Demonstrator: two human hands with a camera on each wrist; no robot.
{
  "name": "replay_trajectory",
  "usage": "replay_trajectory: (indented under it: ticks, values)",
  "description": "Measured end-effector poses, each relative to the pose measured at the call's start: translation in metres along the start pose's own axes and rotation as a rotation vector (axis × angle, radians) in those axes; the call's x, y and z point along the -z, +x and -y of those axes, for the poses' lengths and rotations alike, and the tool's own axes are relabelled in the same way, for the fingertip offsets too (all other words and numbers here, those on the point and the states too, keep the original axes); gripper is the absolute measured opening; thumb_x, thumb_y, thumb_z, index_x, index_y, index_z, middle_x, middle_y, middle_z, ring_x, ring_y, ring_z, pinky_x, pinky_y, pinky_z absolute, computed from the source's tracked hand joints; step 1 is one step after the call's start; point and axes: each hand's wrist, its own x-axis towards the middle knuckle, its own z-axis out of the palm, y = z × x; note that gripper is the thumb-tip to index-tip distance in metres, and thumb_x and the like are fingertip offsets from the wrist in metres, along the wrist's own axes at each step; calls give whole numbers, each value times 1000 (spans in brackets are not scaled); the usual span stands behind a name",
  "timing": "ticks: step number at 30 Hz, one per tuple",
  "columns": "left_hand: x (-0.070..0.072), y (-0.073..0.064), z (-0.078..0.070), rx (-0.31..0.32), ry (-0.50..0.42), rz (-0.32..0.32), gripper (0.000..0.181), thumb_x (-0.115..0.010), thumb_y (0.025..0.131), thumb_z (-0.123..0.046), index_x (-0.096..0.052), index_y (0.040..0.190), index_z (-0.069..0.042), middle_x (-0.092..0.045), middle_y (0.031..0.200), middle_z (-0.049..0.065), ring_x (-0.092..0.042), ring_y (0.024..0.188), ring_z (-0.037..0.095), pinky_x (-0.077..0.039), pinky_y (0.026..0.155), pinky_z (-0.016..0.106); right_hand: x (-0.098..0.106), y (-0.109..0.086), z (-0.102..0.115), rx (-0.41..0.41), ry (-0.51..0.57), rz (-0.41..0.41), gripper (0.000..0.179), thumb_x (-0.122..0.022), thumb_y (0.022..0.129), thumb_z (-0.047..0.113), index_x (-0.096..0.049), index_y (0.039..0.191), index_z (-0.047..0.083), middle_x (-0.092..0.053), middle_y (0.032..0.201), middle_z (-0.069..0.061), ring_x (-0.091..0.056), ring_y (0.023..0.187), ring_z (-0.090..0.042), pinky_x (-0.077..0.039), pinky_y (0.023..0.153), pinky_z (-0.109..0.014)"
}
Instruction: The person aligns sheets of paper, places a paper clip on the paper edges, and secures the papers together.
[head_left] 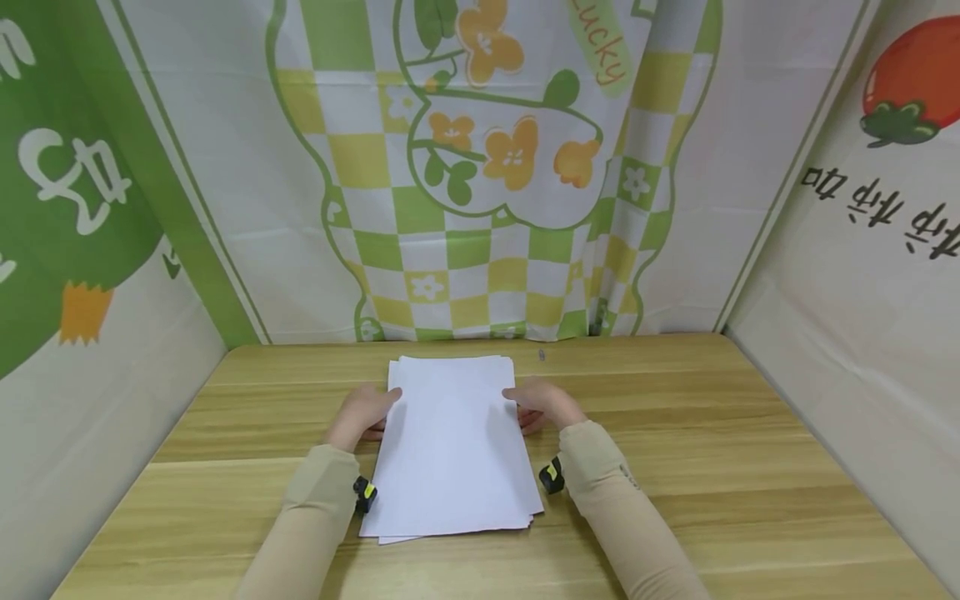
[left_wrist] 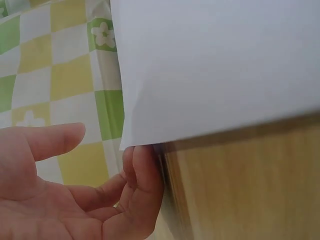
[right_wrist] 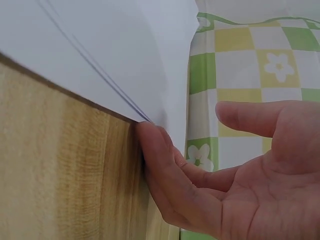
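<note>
A stack of white paper sheets (head_left: 453,450) lies on the wooden table, its sheets not quite lined up at the corners. At its left edge is my left hand (head_left: 366,412), thumb over the border in the head view. In the left wrist view the fingertips (left_wrist: 142,160) meet the paper's edge from the side, and the thumb stands apart. On the opposite side my right hand (head_left: 543,404) mirrors it. The right wrist view has the fingertips (right_wrist: 150,132) touching the edge where layered sheets show, with that thumb raised away from the paper.
A small grey paper clip (head_left: 542,355) lies on the table (head_left: 712,467) beyond the stack's far right corner. Behind the table's back edge hangs a checkered cloth (head_left: 472,275). Printed cloth walls stand at left and right.
</note>
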Motion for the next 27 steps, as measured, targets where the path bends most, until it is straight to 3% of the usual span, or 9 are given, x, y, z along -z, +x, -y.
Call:
replay_trajectory:
  ticks: [11,19,22,27]
  values:
    - [0,-4,-6,9,-1,12,35,-49,94,-36,-44,75,-8,-42,56,0,-47,53,14,-53,56,30,2,1,-2,-3,-3,3,40,-54,95,30,-49,118,-2,-54,82,-12,-57,69,-20,-57,67,-33]
    - [-2,-3,-6,-18,27,3,38,-49,94,-36,-41,66,-11,-38,53,-1,-45,50,13,-50,53,28,4,-1,-3,-5,32,7,44,-54,95,29,-48,124,-4,-55,88,-15,-59,74,-23,-57,69,-35]
    - [-4,-5,-6,-46,77,-12,36,-49,94,-36,-46,72,-7,-40,60,1,-47,53,15,-50,53,28,4,0,-4,-4,54,16,49,-55,95,29,-46,129,-5,-55,92,-17,-60,78,-25,-58,68,-35]
    - [-5,-9,-8,-95,167,-28,42,-48,94,-36,-53,96,6,-45,74,9,-49,64,20,-47,57,30,4,1,-4,4,31,15,48,-55,95,30,-47,125,-6,-55,90,-16,-61,75,-24,-58,66,-34]
